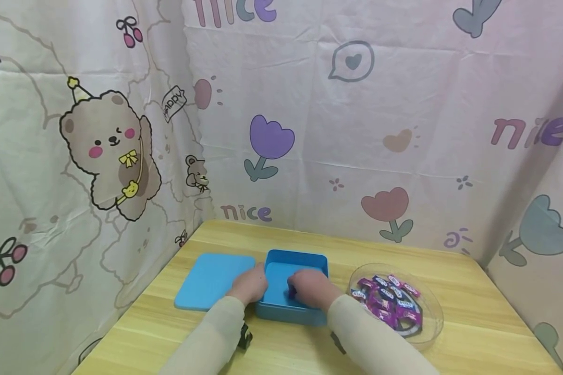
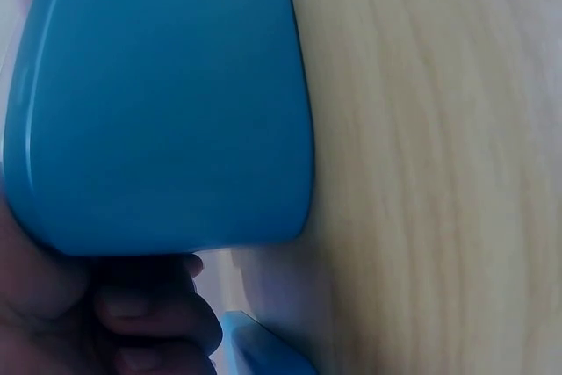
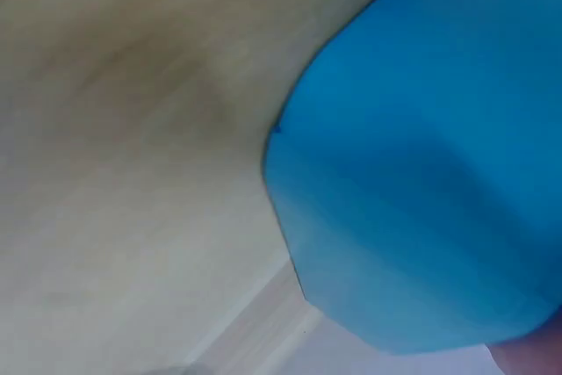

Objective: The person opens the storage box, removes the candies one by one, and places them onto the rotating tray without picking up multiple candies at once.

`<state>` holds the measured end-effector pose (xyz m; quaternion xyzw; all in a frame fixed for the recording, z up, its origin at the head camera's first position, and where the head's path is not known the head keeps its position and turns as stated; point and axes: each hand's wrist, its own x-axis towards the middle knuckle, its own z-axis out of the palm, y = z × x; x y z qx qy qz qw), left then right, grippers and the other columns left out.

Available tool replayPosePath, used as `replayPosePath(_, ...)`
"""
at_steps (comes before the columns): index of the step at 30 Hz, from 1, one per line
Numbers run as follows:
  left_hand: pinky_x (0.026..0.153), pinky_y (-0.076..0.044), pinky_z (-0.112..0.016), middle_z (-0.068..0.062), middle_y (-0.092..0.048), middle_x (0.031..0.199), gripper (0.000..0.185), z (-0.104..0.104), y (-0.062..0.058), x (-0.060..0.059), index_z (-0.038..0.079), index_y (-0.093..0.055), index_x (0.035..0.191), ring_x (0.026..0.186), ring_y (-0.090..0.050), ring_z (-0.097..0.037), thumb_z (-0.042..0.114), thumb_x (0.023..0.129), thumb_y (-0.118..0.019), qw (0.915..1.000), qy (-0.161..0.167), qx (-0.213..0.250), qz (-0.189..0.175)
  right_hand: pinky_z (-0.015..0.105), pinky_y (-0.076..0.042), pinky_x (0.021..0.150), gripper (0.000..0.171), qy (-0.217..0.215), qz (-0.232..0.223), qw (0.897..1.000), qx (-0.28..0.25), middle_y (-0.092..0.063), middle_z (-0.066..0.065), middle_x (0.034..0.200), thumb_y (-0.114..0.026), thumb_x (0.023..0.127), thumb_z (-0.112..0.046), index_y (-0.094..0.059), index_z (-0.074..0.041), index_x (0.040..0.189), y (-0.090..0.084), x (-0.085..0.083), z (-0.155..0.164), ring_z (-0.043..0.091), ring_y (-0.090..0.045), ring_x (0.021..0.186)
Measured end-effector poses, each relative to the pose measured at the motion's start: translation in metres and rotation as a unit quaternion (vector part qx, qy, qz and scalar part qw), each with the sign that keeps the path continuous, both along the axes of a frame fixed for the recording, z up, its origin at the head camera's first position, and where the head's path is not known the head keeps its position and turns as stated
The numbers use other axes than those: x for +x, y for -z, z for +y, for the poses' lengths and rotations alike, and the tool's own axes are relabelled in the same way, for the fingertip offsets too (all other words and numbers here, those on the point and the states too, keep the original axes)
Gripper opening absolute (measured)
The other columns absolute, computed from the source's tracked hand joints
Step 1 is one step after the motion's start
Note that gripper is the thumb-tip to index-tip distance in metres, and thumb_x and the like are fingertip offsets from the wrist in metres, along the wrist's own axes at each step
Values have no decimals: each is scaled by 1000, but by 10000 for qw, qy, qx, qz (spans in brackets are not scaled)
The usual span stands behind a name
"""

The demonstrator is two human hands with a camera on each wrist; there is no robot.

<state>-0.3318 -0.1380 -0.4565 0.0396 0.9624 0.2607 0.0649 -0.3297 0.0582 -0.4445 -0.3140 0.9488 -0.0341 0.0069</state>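
A blue open-topped box [image 1: 291, 313] stands on the wooden table, its outer wall [image 2: 167, 111] filling much of the left wrist view. My left hand [image 1: 249, 285] grips the box's left side, with curled fingers [image 2: 158, 318] against the outside of the wall. Over the inside of the box is my right hand [image 1: 311, 287], pinching a small dark purple wrapped candy [image 1: 292, 292]. The right wrist view shows the outside of the box [image 3: 413, 191] and only a sliver of the right hand [image 3: 534, 349]; the candy is hidden there.
Left of the box lies a flat blue lid [image 1: 208, 281]. On the right, a clear round dish [image 1: 433, 317] holds several purple, pink and dark wrapped candies [image 1: 384, 297]. Patterned cloth [image 1: 319, 130] hangs behind the wooden table [image 1: 478, 323] and at both sides.
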Motion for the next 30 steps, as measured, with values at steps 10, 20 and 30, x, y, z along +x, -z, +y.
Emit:
replayPosePath(10,103,-45,-55,-20,-49,148,49,-1,2,1,-4,-40,151,132,-50,-37,11,104,-44,9996,84,-228,113,33,-55,80,7,-167,146,9995,-218,-64,-12,87,-69,96,-16,-70,-22,99,-10,11,22,9,-56,78)
replayPosePath(20,101,-45,-55,-20,-49,149,49,0,-1,1,-4,-40,150,130,-51,-37,11,104,-44,9998,131,-153,82,33,-56,77,15,-309,639,9930,-946,-66,-11,94,-73,92,-13,-70,-19,105,-28,32,73,6,-60,85)
replayPosePath(30,108,-39,-57,-20,-45,152,50,0,-2,3,-4,-38,151,139,-42,-40,12,105,-42,9998,131,-116,108,35,-56,85,25,326,922,9851,-1415,-64,-20,95,-78,87,-12,-68,-28,104,-32,56,136,3,-62,92)
